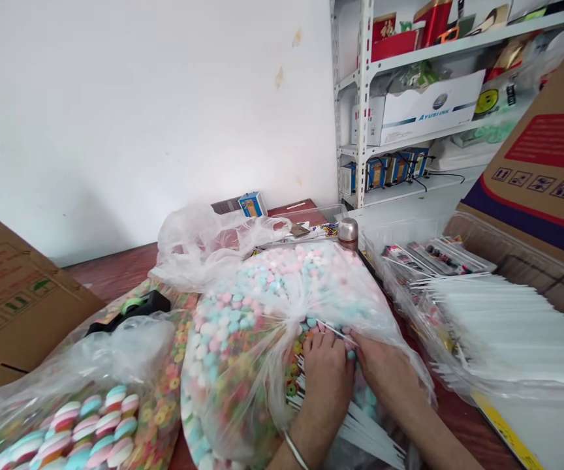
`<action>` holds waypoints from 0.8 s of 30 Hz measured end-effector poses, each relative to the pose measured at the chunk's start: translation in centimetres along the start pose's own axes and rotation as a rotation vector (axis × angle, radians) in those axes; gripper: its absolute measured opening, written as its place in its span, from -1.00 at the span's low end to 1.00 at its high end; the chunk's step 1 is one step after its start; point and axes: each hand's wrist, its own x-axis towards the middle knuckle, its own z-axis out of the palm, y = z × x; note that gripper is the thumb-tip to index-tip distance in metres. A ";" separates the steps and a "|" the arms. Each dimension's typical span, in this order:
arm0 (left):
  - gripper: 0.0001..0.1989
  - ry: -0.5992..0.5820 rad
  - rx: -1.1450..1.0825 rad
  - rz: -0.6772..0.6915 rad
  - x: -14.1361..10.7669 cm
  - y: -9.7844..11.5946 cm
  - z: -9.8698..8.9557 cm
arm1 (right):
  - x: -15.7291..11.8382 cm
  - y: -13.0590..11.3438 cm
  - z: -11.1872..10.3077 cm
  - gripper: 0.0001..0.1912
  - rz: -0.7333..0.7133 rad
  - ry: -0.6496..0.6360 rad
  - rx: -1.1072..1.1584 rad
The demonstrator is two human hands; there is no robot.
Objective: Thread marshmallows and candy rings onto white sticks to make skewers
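Shelving and cartons: a white metal shelving unit (363, 98) stands against a white wall (115, 117), its shelves holding boxes and red packaging. A large printed cardboard carton (536, 163) leans in at right, and a second carton (12, 300) lies at left. Both border a wooden table top (110, 274).

Containers on the table: a large clear plastic bag (257, 313) packed with pastel candy beads and coloured cereal rings lies at centre, just in front of a crumpled empty-looking plastic bag (203, 248). Its long axis runs from the far side of the table toward the person, and its gathered neck faces the hands. A second clear bag (81, 405) at lower left holds striped marshmallow twists and cereal rings. A clear plastic wrapper (507, 326) at right holds a stack of white sticks, beside printed packets (433, 258).

Hands: the left hand (324, 385), with a bangle (296, 450) at the wrist, and the right hand (384, 372) lie side by side on the bag's gathered plastic. Their fingers are partly curled, and loose white sticks (365, 431) lie beneath them. Whether either hand is pinching the plastic cannot be told.

Small items: a steel flask cap (348, 234), a black-and-green tape dispenser (135, 307) and a small blue box (252, 204).
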 end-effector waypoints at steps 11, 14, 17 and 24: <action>-0.79 -0.199 -1.365 -0.302 -4.0 -0.1 -4.6 | -2.6 -1.2 -2.1 -0.72 0.069 -0.115 0.590; -0.75 -0.209 -1.421 -0.366 -4.5 -0.1 -4.9 | -3.2 -2.0 -2.3 -0.72 0.095 -0.143 0.856; -0.74 -0.168 -1.415 -0.401 -4.8 -0.5 -4.6 | -3.6 -2.4 -2.1 -0.73 0.116 -0.144 0.955; -0.67 -0.095 -1.449 -0.454 -5.3 -1.2 -3.5 | -4.2 -2.3 -0.7 -0.65 0.215 -0.199 1.168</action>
